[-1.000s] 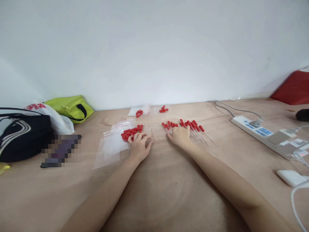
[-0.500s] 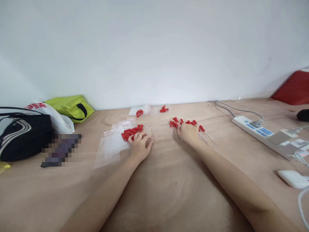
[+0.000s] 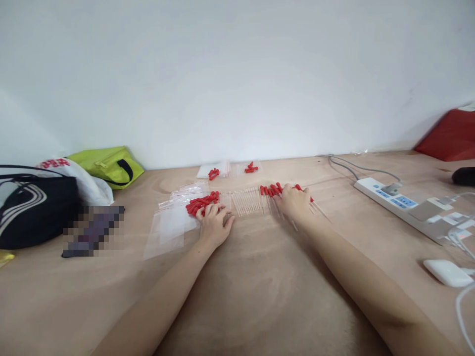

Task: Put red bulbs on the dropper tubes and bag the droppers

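My left hand (image 3: 215, 225) rests on the table with its fingers apart, next to a pile of loose red rubber caps (image 3: 200, 203). Its fingertips lie at the pile's near edge. Wooden sticks (image 3: 248, 201) lie side by side in a row between my hands. Over to the right, my right hand (image 3: 295, 203) is closed among several red-capped sticks (image 3: 265, 191), its bent fingers on one of them. The fingertips are partly hidden behind the hand, and some red caps show past the knuckles.
Clear zip bags (image 3: 166, 227) overlap left of the cap pile. Two bags with red caps (image 3: 251, 168) lie near the wall. A power strip (image 3: 386, 198) with cables and a white case (image 3: 447, 273) are on the right. A black bag (image 3: 40, 212) and green bag (image 3: 107, 168) stand left.
My right hand has shifted slightly right and down, and the red-capped sticks by it now lie closer together in a row. My left hand has stayed in place.
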Tool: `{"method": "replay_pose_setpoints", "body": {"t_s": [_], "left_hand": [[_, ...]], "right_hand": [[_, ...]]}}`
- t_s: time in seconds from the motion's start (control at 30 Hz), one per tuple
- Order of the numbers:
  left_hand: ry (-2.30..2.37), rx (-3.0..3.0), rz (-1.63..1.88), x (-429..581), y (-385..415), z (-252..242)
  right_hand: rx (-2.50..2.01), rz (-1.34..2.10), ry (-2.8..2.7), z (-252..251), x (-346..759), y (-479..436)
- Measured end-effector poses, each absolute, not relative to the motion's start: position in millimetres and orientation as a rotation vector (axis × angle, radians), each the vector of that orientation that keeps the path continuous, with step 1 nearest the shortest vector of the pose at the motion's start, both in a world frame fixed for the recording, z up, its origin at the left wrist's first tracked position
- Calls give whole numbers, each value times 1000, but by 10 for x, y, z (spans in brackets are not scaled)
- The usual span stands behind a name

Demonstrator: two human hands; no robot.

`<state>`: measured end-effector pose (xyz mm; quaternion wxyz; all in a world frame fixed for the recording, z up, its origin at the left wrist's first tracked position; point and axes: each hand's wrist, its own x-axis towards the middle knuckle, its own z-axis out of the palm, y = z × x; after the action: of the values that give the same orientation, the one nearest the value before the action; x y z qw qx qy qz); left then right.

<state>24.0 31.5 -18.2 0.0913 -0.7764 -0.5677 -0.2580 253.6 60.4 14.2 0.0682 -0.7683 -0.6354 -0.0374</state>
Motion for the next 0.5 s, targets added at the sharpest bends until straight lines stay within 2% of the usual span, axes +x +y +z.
{"method": "replay_pose_setpoints", "body": {"t_s": [0.13,0.5], "left_hand": [[-1704,-2315,-755,245,313,-166],[-1708,-2314,-759,243,314,-173]], "right_hand": [[-2179,-25,-2014,140,2394,620],[-2234,194,-2047,91,2207,658]]}}
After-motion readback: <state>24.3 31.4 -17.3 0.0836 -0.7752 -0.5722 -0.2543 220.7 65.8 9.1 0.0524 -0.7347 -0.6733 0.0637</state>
